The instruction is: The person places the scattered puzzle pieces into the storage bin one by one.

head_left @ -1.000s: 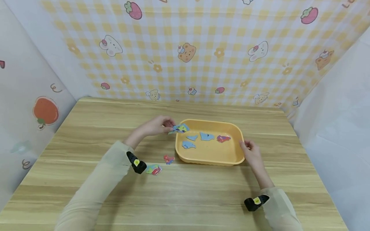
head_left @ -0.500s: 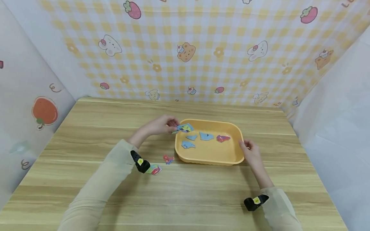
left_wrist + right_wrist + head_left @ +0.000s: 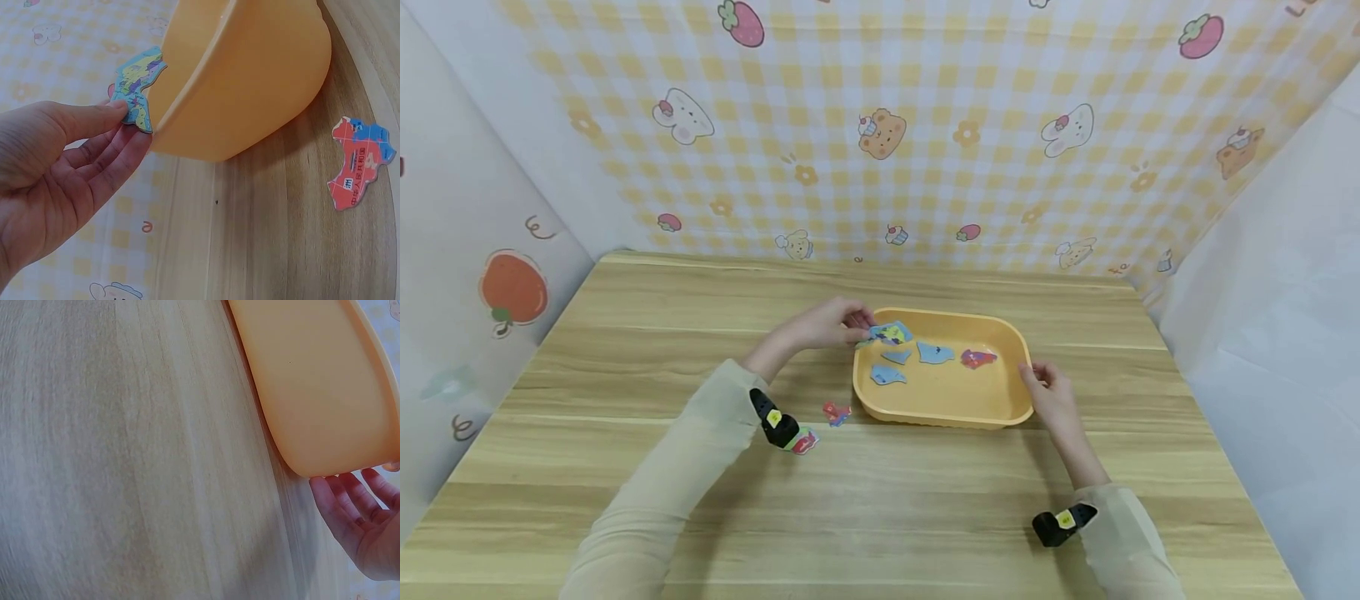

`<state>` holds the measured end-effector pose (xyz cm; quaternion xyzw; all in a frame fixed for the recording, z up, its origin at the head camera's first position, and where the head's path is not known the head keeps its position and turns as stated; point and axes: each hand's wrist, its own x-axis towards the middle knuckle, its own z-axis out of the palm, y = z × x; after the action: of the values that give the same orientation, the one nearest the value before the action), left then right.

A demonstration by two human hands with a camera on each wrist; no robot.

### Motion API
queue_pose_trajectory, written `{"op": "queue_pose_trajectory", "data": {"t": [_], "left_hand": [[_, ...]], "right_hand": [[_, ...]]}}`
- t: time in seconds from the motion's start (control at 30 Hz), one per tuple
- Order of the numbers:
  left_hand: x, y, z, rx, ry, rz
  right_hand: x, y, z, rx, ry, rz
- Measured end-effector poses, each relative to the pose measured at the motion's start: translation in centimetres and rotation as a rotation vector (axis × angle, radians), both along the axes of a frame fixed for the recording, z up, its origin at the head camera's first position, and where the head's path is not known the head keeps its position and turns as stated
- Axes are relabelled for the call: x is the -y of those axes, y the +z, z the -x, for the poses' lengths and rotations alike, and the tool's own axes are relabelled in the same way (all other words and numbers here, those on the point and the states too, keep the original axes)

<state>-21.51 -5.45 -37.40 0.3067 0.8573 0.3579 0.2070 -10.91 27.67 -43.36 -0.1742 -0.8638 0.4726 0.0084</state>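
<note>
Cardboard map-puzzle piece (image 3: 140,89), pinched between our left hand's (image 3: 820,326) thumb and fingertips (image 3: 134,139), hangs just over the near-left rim of the yellow tray (image 3: 992,412). We should carry it clear of the rim before loosening. Our right hand (image 3: 1051,393) rests against the tray's right edge, fingers relaxed. Only the left wrist view shows the red piece's (image 3: 359,160) printed map; only the head view shows the pieces inside the tray (image 3: 936,353).

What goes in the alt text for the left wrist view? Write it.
A left hand pinches a colourful map-puzzle piece at the rim of an orange plastic tray. A red and blue puzzle piece lies on the wooden table beside the tray.
</note>
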Motion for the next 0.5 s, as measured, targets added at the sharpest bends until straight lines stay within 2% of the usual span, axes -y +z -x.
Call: {"op": "queue_pose_trajectory", "data": {"t": [0.5], "left_hand": [[-1.3, -0.2, 0.1, 0.037, -0.023, -0.031]], "right_hand": [[-0.1, 0.1, -0.1, 0.013, 0.018, 0.018]]}}
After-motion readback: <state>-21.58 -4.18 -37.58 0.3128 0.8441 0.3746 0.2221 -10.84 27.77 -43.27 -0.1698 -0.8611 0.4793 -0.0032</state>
